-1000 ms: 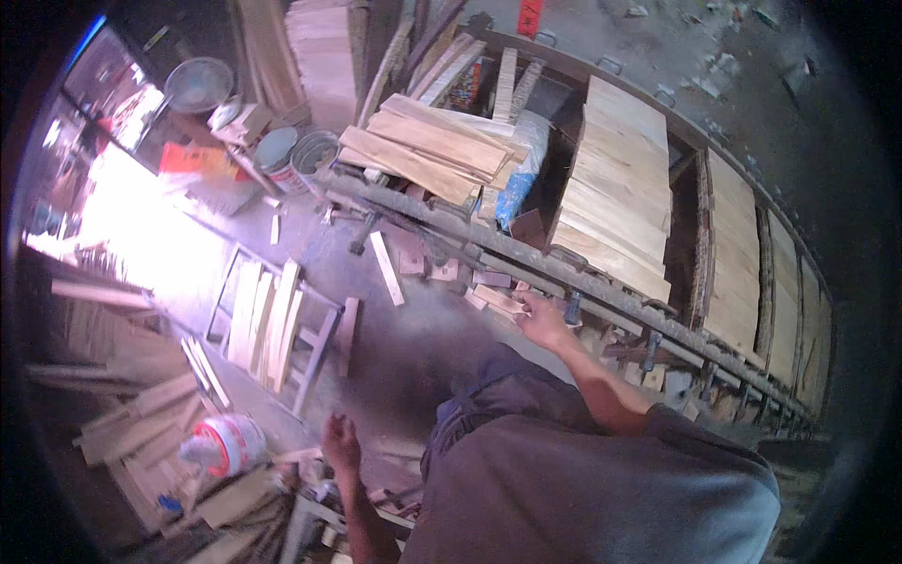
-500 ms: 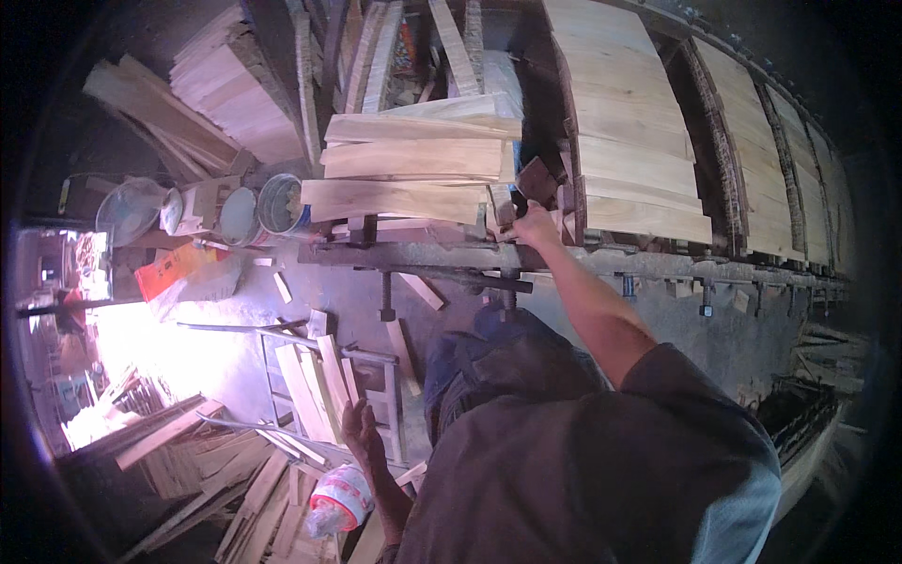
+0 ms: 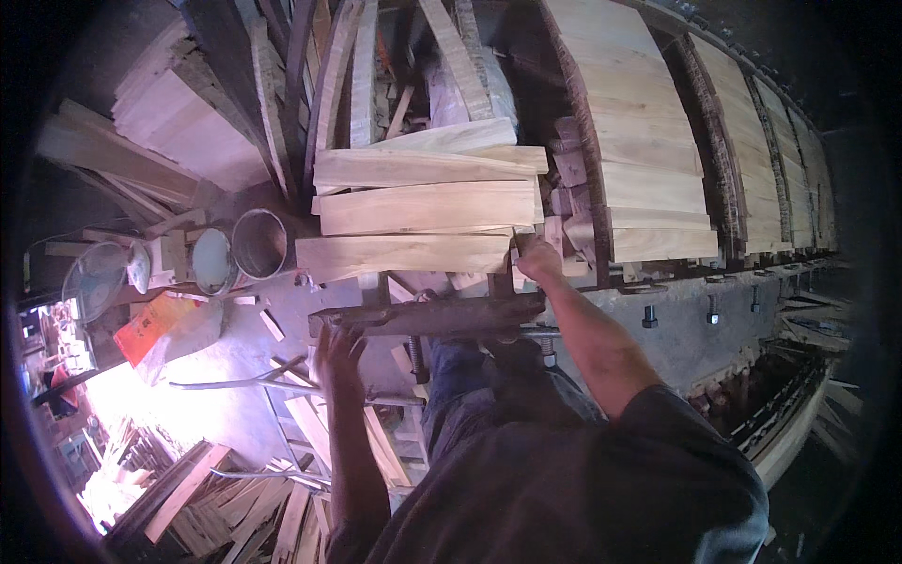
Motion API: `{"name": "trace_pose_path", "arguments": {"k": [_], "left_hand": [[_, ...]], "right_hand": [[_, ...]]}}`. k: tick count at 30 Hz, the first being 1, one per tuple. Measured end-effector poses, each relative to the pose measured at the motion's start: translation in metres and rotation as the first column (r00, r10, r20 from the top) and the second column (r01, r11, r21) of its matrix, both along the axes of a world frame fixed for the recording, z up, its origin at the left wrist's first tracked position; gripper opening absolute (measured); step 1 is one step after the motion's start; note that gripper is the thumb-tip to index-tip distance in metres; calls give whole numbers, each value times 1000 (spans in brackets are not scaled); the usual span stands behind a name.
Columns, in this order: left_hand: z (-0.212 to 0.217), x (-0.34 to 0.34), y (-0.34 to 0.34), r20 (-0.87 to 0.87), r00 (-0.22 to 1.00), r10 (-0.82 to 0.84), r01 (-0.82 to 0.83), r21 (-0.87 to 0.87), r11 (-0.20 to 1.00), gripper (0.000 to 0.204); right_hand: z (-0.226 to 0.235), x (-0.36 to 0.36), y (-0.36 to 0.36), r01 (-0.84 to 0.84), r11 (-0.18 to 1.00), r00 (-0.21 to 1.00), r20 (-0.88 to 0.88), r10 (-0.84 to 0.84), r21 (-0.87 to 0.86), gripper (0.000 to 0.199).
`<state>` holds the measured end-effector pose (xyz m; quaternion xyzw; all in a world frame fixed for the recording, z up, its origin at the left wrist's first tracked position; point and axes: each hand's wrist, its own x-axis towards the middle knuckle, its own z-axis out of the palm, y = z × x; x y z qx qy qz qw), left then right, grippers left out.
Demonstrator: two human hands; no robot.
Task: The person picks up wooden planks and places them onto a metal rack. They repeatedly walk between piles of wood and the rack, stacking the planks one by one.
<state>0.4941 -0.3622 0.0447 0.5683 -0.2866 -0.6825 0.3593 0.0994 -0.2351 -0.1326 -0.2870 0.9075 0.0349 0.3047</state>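
Note:
Loose pale wooden boards [image 3: 427, 208] lie crosswise in front of me, their ends uneven. A dark clamp bar [image 3: 427, 318] sits between them and my body, with threaded bolts under it. At its left end is my left hand [image 3: 338, 352], fingers apart and seemingly touching the bar. My right hand [image 3: 541, 261] is closed beside the right end of the nearest board. A thin dark piece shows at its fingers; its kind cannot be made out.
Clamped panels of pale boards [image 3: 651, 141] run off to the right. Buckets [image 3: 260, 243] stand at left, near stacked boards [image 3: 183, 122]. Scrap wood [image 3: 254, 508] covers the floor at lower left. A metal frame [image 3: 395, 401] stands by my legs. Bolts [image 3: 649, 317] jut from the bench edge.
My left hand has risen from beside the scrap wood to the bar's left end. The bar now lies nearer my body, apart from the boards. My right hand has shifted lower in view.

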Motion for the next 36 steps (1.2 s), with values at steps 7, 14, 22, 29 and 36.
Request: {"name": "trace_pose_path", "arguments": {"k": [7,14,22,29,36], "left_hand": [[-161,-137,-46,-228,964,139,-31,422,906,35],[-127,-198,-41,-304,776,553,-347,527,776,37],[-255,-149,-17,-197,949,245,-208,193,959,39],[-184,-154,-40,-495,783,376,-113,481,869,30],[-193,-131,-33,-303,888,347,-136,546,826,30]], "right_hand": [[53,-22,-13,16,993,1000,-13,-18,-116,44],[113,-64,-105,-172,703,980,-192,52,-690,41],[91,-78,-259,-498,786,864,-124,489,-366,59],[49,-79,-332,-622,767,752,149,642,-159,56],[62,-81,-346,-550,822,607,604,516,-149,78]]}}
